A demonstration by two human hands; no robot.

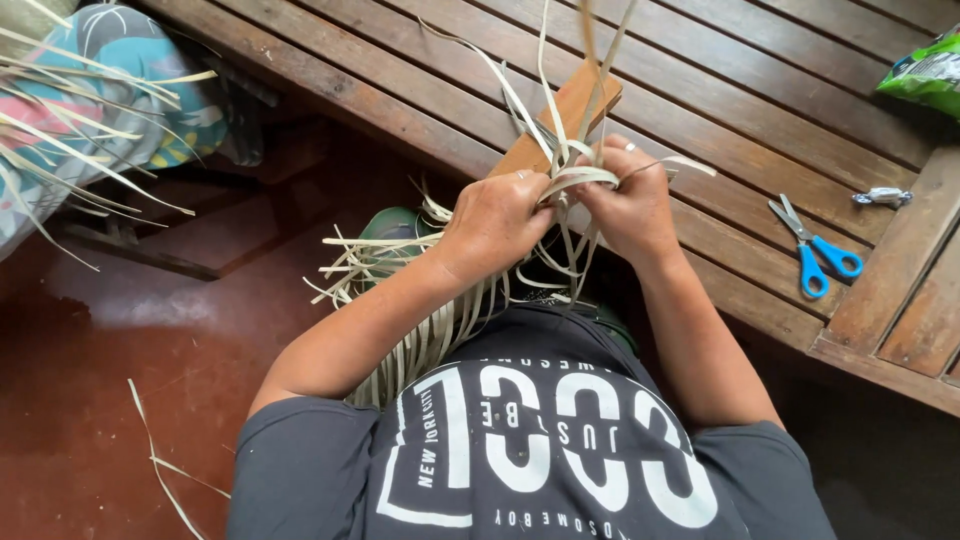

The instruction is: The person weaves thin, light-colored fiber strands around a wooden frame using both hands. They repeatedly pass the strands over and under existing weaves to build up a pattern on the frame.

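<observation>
Two hands at work, close together over a bundle of pale strips. Far left of left hand: loose strips fanned over patterned cloth, a seated person's by the look. Below and left of left hand: one stray strip on red floor. Left hand: fingers curled shut around pale woven strips, knuckles up. Under left wrist: more strip ends splayed outward, long ones hanging down toward lap. Behind both hands: wooden block, tilted, strips rising past it. Right hand: touching left, fingers pinched closed on same woven strips, ring on one finger; one strip looped out to its right. Right of right hand, well apart: blue-handled scissors, blades slightly apart, flat on slatted wooden bench. Further right: small silver wrapped item. Top right corner: green packet, partly out of frame.
</observation>
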